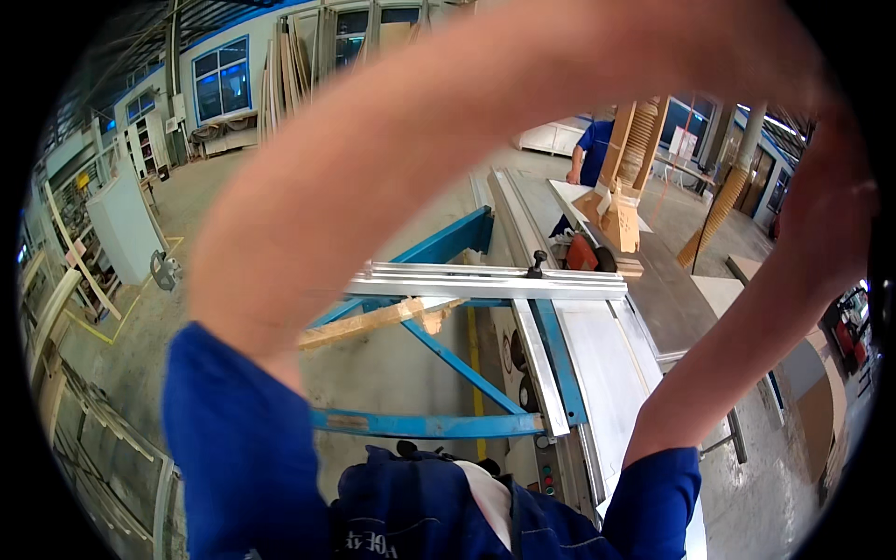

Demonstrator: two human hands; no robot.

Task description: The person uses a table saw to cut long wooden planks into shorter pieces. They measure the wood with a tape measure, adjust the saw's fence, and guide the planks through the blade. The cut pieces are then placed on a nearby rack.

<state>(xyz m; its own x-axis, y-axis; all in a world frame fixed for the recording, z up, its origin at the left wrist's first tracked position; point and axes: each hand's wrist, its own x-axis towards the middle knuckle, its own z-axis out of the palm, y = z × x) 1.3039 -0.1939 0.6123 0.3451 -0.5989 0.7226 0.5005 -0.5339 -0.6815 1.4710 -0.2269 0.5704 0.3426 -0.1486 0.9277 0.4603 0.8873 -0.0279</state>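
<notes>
Both my arms are raised close in front of the view, blue sleeves pushed up to the forearms. The left forearm sweeps across the top, and my left hand [747, 42] is a blurred patch at the upper right. My right hand [833, 177] is smeared and dark at the right rim, above its bent forearm. Fingers of neither hand can be made out, nor anything in them. Below the arms stands a sliding table saw [607, 350] with a silver crosscut fence [485, 280] and a blue support frame [429, 425].
A rough wood strip [364, 324] lies along the blue frame. Across the saw, a co-worker in blue [595, 149] stands by a white board. A ribbed hose [640, 140] comes down over the saw. Boards lean at the back wall; a grey cabinet [126, 224] stands left.
</notes>
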